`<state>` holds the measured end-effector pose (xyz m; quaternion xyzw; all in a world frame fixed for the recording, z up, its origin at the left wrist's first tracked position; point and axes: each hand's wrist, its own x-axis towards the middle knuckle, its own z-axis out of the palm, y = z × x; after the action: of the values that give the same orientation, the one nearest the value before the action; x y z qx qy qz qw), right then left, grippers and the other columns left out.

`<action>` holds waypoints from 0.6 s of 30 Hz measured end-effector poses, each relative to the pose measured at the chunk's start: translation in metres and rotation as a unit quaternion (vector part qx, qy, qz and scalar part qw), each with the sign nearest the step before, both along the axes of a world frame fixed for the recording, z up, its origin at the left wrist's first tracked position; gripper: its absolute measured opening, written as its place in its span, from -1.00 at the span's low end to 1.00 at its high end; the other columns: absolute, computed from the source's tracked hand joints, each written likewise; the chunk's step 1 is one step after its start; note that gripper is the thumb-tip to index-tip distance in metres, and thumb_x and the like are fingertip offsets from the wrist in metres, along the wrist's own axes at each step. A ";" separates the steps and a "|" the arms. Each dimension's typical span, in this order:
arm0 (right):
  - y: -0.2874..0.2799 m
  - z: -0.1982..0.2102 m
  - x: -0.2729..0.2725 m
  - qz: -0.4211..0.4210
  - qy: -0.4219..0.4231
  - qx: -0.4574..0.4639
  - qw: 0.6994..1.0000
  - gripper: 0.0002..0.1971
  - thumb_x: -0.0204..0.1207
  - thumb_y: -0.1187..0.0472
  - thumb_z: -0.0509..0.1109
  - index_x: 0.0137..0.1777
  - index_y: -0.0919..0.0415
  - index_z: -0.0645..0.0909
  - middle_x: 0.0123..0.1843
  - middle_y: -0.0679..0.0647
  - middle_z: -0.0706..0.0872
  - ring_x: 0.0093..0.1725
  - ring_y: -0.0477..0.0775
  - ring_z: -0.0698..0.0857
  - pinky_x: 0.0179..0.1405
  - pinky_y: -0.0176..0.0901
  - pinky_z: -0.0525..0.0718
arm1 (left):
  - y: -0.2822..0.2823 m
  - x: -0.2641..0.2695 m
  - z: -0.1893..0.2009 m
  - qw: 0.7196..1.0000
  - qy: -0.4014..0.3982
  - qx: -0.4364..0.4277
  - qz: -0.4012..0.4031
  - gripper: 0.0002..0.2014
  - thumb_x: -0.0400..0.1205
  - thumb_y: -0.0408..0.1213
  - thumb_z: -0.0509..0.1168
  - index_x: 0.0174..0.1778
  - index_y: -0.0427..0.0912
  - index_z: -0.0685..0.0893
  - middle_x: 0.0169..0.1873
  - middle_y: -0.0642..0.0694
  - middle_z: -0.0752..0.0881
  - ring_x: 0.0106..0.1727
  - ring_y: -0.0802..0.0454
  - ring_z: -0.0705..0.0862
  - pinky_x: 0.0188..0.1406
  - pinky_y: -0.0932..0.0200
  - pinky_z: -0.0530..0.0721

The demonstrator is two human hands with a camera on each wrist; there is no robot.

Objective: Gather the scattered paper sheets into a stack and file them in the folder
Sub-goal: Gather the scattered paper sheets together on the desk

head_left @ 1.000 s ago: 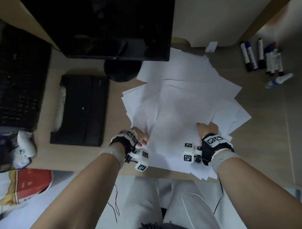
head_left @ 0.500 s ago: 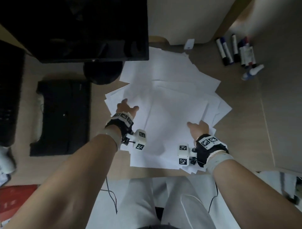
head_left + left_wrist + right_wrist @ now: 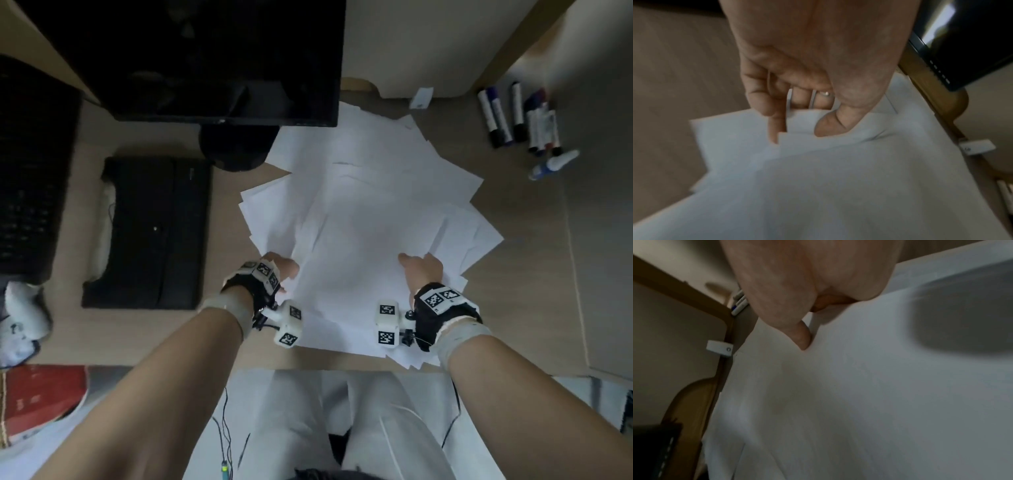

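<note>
The gathering step is judged to be in hand: the paper sheets (image 3: 370,222) are spread in a loose fan across the centre of the head view, reaching from below the monitor (image 3: 205,58) down to the desk's near edge. No common long axis is shown; the corners point every way, though the fan as a whole runs from the upper centre to the lower centre of the frame. The left side of the pile is pinched by the left hand (image 3: 279,269), thumb on top and fingers (image 3: 774,123) curled under several sheet edges. The right hand (image 3: 423,270) is set at the pile's right side, thumb pressed on the top sheet; its fingers are hidden, so its grip cannot be told. The black folder (image 3: 150,233) lies at left of centre, well apart. Next, the edges would need to be drawn inward and squared
</note>
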<state>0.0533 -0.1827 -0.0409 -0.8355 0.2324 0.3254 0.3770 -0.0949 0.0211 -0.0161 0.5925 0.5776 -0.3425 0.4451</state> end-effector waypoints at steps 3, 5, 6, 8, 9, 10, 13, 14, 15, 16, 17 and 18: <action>0.003 0.002 -0.002 0.066 0.008 -0.017 0.998 -0.41 0.60 0.23 0.35 0.57 0.43 0.30 0.52 0.28 0.48 0.39 0.27 0.55 0.23 -0.07 0.51 | -0.023 -0.016 -0.005 1.000 -0.004 -0.021 -0.023 -0.64 0.70 -0.33 0.18 0.40 -0.37 0.53 0.29 -0.32 0.64 -0.05 -0.18 0.67 -0.43 0.21 0.60; 0.000 -0.001 -0.007 0.129 0.028 -0.038 0.991 -0.37 0.59 0.18 0.34 0.61 0.36 0.25 0.55 0.25 0.44 0.42 0.29 0.53 0.23 -0.06 0.50 | -0.034 -0.024 -0.004 0.999 0.003 0.001 -0.036 -0.68 0.66 -0.23 0.19 0.25 -0.30 0.62 0.11 -0.31 0.70 -0.14 -0.10 0.59 -0.29 0.17 0.57; -0.002 -0.001 -0.010 0.151 0.033 -0.048 0.987 -0.36 0.59 0.17 0.34 0.62 0.34 0.23 0.54 0.26 0.45 0.41 0.31 0.54 0.21 -0.06 0.51 | -0.037 -0.027 -0.001 0.999 0.007 0.037 -0.032 -0.72 0.59 -0.18 0.20 0.10 -0.28 0.62 -0.03 -0.26 0.69 -0.19 -0.09 0.59 -0.26 0.14 0.55; -0.002 0.001 -0.014 0.167 0.022 -0.063 0.984 -0.30 0.54 0.14 0.40 0.60 0.31 0.20 0.51 0.29 0.45 0.38 0.35 0.54 0.19 -0.03 0.53 | -0.034 -0.024 0.000 0.993 -0.012 0.120 -0.016 -0.65 0.53 -0.15 0.23 0.17 -0.24 0.57 0.03 -0.17 0.64 -0.01 -0.15 0.64 -0.06 0.06 0.60; 0.000 0.003 -0.014 0.174 0.010 -0.082 0.981 -0.26 0.50 0.10 0.44 0.59 0.29 0.20 0.51 0.30 0.42 0.38 0.37 0.52 0.23 0.03 0.55 | -0.030 -0.018 0.000 0.990 -0.032 0.139 -0.004 -0.59 0.54 -0.16 0.23 0.29 -0.20 0.54 0.17 -0.16 0.62 0.16 -0.18 0.63 0.09 0.04 0.59; 0.003 0.005 -0.012 0.185 0.004 -0.106 0.977 -0.23 0.45 0.04 0.47 0.57 0.28 0.21 0.50 0.30 0.39 0.39 0.38 0.49 0.27 0.11 0.56 | -0.028 -0.012 0.000 0.990 -0.051 0.132 0.003 -0.59 0.55 -0.17 0.23 0.32 -0.19 0.55 0.25 -0.15 0.61 0.23 -0.19 0.60 0.18 0.04 0.56; 0.012 0.008 -0.009 0.213 0.026 -0.143 0.966 -0.19 0.38 -0.06 0.46 0.53 0.30 0.22 0.48 0.30 0.37 0.37 0.38 0.48 0.29 0.21 0.55 | -0.026 0.002 -0.007 0.996 -0.055 0.057 0.030 -0.76 0.47 -0.15 0.26 -0.08 -0.22 0.62 -0.02 -0.22 0.65 -0.09 -0.16 0.62 0.02 0.03 0.60; 0.015 0.009 -0.009 0.216 0.035 -0.132 0.967 -0.19 0.39 -0.08 0.45 0.53 0.31 0.23 0.47 0.29 0.39 0.36 0.37 0.49 0.28 0.20 0.56 | -0.028 0.003 -0.004 0.997 -0.050 0.039 0.042 -0.67 0.37 -0.11 0.27 -0.07 -0.27 0.62 -0.10 -0.23 0.66 -0.15 -0.18 0.63 0.00 0.00 0.63; 0.017 0.010 -0.007 0.218 0.042 -0.113 0.968 -0.22 0.41 -0.08 0.44 0.52 0.31 0.27 0.46 0.27 0.43 0.34 0.36 0.53 0.23 0.13 0.58 | -0.030 0.004 0.000 0.998 -0.041 0.028 0.049 -0.55 0.29 -0.10 0.27 0.01 -0.31 0.62 -0.12 -0.26 0.67 -0.14 -0.21 0.66 0.03 -0.04 0.65; 0.019 0.011 -0.004 0.222 0.047 -0.089 0.970 -0.31 0.45 -0.06 0.42 0.47 0.32 0.36 0.40 0.25 0.51 0.26 0.32 0.59 0.12 0.04 0.59 | -0.030 0.005 0.005 0.998 -0.028 0.017 0.052 -0.48 0.29 -0.12 0.26 0.11 -0.34 0.60 -0.08 -0.28 0.68 -0.07 -0.24 0.70 0.08 -0.09 0.65; 0.021 0.013 0.000 0.220 0.053 -0.067 0.972 -0.45 0.48 -0.03 0.39 0.34 0.33 0.50 0.25 0.22 0.62 0.10 0.27 0.66 -0.01 -0.03 0.59 | -0.030 0.005 0.010 0.998 -0.018 0.007 0.052 -0.48 0.35 -0.14 0.26 0.19 -0.34 0.57 0.00 -0.30 0.68 0.04 -0.27 0.71 0.11 -0.10 0.64; 0.023 0.016 0.004 0.215 0.053 -0.054 0.974 -0.58 0.49 -0.01 0.37 0.14 0.34 0.61 0.05 0.20 0.70 -0.09 0.23 0.69 -0.10 -0.05 0.60 | -0.027 0.006 0.015 0.999 -0.010 0.001 0.047 -0.52 0.43 -0.16 0.25 0.23 -0.34 0.54 0.08 -0.31 0.67 0.13 -0.29 0.69 0.11 -0.08 0.62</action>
<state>0.0570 -0.1593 -0.0246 -0.8665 0.0839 0.4300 0.2393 -0.0885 -0.0062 -0.0016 0.5684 0.6006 -0.3146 0.4661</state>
